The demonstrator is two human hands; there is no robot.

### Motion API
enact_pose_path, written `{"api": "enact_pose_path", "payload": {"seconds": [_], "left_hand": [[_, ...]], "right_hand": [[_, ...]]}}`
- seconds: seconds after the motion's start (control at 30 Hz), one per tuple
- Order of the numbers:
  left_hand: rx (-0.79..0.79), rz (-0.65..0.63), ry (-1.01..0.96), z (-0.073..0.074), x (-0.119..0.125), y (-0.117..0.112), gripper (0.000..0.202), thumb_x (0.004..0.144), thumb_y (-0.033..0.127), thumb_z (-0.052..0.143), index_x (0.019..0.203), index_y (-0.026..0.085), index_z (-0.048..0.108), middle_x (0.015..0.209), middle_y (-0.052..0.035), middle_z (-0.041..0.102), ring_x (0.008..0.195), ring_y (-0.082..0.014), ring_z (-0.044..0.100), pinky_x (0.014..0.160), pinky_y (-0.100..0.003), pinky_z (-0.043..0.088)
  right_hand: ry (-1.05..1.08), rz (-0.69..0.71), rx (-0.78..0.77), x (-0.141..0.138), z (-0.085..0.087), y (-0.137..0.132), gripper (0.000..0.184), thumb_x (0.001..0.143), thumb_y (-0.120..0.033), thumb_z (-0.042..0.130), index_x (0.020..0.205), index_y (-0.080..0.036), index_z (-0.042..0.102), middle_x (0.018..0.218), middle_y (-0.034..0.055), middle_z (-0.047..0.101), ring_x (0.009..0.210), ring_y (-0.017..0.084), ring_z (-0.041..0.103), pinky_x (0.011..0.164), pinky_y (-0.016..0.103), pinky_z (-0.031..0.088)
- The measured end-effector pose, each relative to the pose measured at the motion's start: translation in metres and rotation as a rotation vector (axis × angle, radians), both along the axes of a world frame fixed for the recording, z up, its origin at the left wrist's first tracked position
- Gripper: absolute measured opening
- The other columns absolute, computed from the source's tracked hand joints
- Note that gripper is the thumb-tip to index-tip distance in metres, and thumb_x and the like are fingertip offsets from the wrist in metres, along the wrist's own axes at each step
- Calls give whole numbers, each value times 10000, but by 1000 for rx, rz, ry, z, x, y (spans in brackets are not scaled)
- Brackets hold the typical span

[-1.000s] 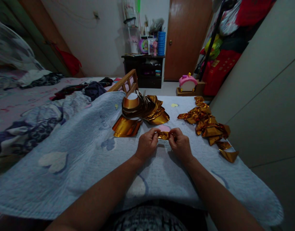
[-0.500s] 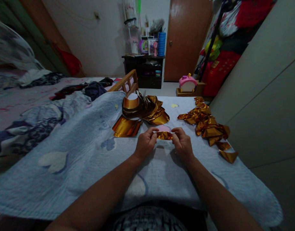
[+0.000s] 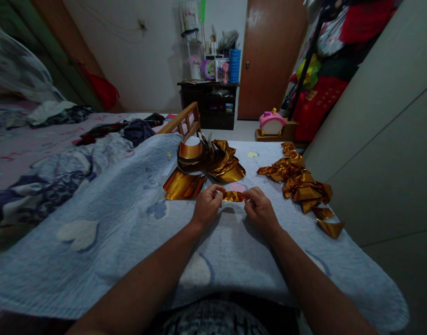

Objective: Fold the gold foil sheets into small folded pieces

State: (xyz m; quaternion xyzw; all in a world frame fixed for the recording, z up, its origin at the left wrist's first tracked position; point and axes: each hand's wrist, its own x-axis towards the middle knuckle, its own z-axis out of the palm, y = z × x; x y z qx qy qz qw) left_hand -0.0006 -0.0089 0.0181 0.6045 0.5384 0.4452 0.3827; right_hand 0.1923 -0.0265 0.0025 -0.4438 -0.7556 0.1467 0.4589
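Observation:
A small folded piece of gold foil paper (image 3: pixel 233 196) stretches between my two hands, just above the blue cloth. My left hand (image 3: pixel 208 204) pinches its left end, while the fingers of my right hand (image 3: pixel 260 208) are closed on the right end. Beyond my left hand lies a pile of gold foil sheets (image 3: pixel 185 181), some flat and some curled. Off to the right is a heap of folded gold foil pieces (image 3: pixel 300 181), creased and pointed at their ends.
A light blue quilted cloth (image 3: pixel 130 265) with heart patterns covers the surface before me. At left is a bed (image 3: pixel 60 139) with rumpled clothes. A wooden rail (image 3: pixel 183 118) stands behind the sheets. A pale panel (image 3: pixel 384 130) rises along the right side.
Both hands have shifted slightly left with the folded foil piece. My right fingers have curled further over its right end. The sheets and the heap stay where they were.

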Motion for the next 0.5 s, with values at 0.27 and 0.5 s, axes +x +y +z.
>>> {"api": "enact_pose_path", "payload": {"seconds": [0.27,0.5], "left_hand": [[-12,-16,-121,-5,-1,3,380,929,488,502,1119,175,603,620,32,605,576,-132,528,599,-252,408],[-21,-33,-141,-10,-2,5,370,938,477,505,1150,184,581,646,30,610,585,-126,526,599,-248,403]], "right_hand": [[60,-73,-7,4,3,2,150,832,-120,507,852,-206,628,832,32,603,695,161,535,658,287,427],[371,-279,-182,15,5,11,154,828,-314,614,850,-184,694,714,10,621,578,144,537,550,278,419]]}}
